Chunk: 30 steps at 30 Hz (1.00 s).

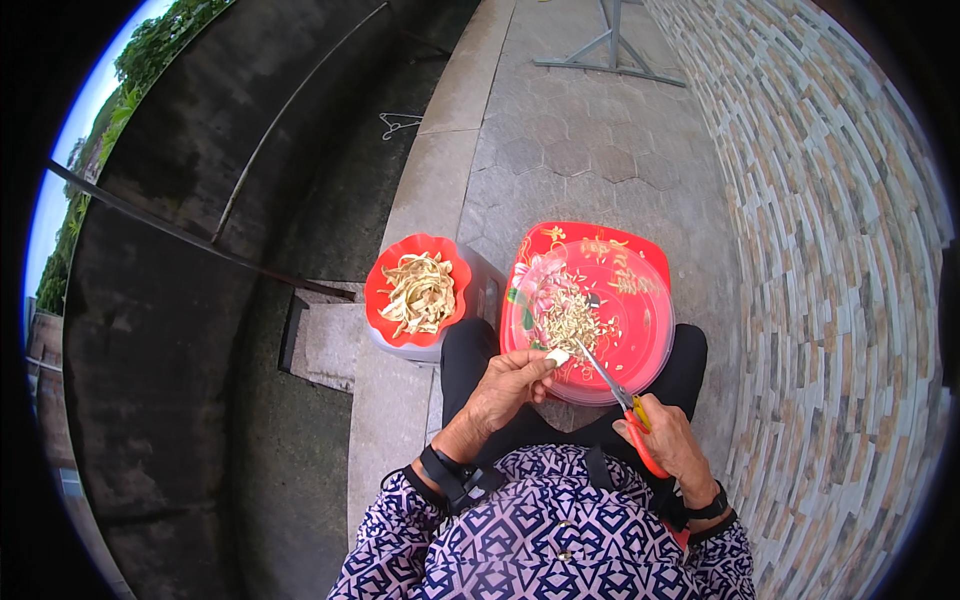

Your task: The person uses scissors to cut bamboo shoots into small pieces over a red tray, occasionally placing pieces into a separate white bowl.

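Note:
My left hand (517, 382) pinches a small pale piece (557, 357) between thumb and fingertips, over the near rim of a clear round plastic tray (641, 330). In my right hand (667, 439) is a pair of scissors (621, 395) with red and yellow handles. The blades point up and left, their tips over a heap of small cut pale bits (570, 319) in the tray. A small dark object (594, 301) lies at the heap's right side. Under the tray is a red plastic stool (592, 232) with a printed flower and gold patterns.
At my left, a red scalloped bowl (464, 281) holds dried pale strips (420, 292) and sits on a grey container (486, 281). A stone-clad wall (825, 300) runs along my right. A drainage channel (300, 435) lies left, with a hanger (401, 121). A metal stand (611, 56) stands ahead.

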Tool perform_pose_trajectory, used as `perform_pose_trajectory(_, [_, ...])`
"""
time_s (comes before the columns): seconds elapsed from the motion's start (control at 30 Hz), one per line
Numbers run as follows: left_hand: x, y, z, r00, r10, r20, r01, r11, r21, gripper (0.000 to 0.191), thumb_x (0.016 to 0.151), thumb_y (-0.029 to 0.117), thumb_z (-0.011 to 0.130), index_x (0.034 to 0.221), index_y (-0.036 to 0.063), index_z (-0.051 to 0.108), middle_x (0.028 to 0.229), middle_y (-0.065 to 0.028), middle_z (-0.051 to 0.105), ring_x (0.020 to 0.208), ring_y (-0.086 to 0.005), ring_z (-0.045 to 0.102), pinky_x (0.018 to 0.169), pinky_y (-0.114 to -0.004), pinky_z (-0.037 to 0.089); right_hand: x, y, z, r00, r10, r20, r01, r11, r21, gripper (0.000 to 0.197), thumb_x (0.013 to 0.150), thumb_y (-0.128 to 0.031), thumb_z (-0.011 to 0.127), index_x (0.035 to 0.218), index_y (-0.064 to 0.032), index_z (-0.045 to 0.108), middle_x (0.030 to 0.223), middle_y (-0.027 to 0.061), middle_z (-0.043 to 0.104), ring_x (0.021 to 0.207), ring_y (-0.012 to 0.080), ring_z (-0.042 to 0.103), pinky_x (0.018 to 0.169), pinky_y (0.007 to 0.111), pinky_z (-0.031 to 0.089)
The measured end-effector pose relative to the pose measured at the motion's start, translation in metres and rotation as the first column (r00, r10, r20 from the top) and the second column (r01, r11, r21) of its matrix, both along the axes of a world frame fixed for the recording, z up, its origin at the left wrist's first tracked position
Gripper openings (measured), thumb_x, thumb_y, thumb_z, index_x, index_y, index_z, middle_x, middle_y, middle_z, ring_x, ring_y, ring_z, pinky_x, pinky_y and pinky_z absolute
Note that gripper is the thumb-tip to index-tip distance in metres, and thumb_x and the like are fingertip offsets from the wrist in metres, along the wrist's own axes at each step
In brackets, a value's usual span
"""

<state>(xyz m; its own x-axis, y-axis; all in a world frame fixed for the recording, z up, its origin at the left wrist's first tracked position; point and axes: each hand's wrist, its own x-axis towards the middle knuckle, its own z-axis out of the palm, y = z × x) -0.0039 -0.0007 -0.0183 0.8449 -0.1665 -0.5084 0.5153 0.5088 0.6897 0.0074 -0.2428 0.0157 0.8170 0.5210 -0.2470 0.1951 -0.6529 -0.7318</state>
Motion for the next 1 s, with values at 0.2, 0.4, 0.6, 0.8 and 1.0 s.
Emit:
perform_pose_trajectory(0.2, [0.001,-0.005,0.003,0.999,0.041,0.0,-0.04,0.984,-0.176,0.014,0.083,0.012,0.053,0.094,0.0036,0.056,0.074,-0.0042,0.058,0.061,-0.0107,0.055,0.055,-0.023,0.047,0.0,0.008,0.001,0.992,0.031,0.124,-0.03,1.0,-0.005,0.055,0.072,-0.045,0.059,0.094,0.0037,0.046,0.07,0.019,0.057,0.066,0.0366,0.057,0.057,0.04,0.045])
perform_pose_trajectory(0.4, [0.0,-0.011,0.004,0.999,0.033,-0.016,-0.035,0.979,-0.203,0.011,0.083,0.008,0.051,0.091,0.0041,0.057,0.074,-0.0066,0.059,0.062,-0.0158,0.057,0.057,-0.027,0.048,-0.002,0.009,-0.008,0.997,0.026,0.068,-0.028,0.999,0.03,0.053,0.073,-0.044,0.059,0.09,0.004,0.045,0.067,0.0198,0.055,0.061,0.0363,0.056,0.053,0.04,0.044])
perform_pose_trajectory(0.6, [-0.002,-0.014,0.004,0.999,0.033,-0.007,-0.033,0.974,-0.226,0.014,0.083,0.009,0.052,0.095,0.003,0.056,0.077,-0.0055,0.059,0.065,-0.0112,0.057,0.056,-0.024,0.048,-0.001,0.009,-0.005,0.999,0.031,0.036,-0.034,0.997,0.074,0.046,0.076,-0.037,0.059,0.089,0.0039,0.045,0.063,0.0184,0.055,0.057,0.0348,0.056,0.05,0.039,0.043])
perform_pose_trajectory(0.8, [0.0,-0.015,0.002,0.998,0.057,-0.02,-0.06,0.978,-0.2,0.013,0.084,0.009,0.051,0.095,0.0028,0.056,0.078,-0.0065,0.06,0.065,-0.0129,0.057,0.057,-0.026,0.049,-0.003,0.004,-0.011,0.999,0.04,-0.034,-0.039,0.999,0.025,0.048,0.075,-0.04,0.058,0.091,0.0037,0.045,0.064,0.019,0.055,0.058,0.0352,0.056,0.051,0.039,0.043])
perform_pose_trajectory(1.0, [0.0,-0.014,0.001,0.997,0.077,-0.02,-0.08,0.98,-0.185,0.013,0.084,0.008,0.05,0.094,0.0027,0.056,0.078,-0.0068,0.059,0.065,-0.0137,0.057,0.058,-0.028,0.049,-0.004,0.007,-0.005,0.998,0.01,0.067,-0.011,1.0,0.004,0.054,0.073,-0.044,0.058,0.093,0.004,0.044,0.07,0.0206,0.056,0.063,0.0374,0.056,0.055,0.042,0.044])
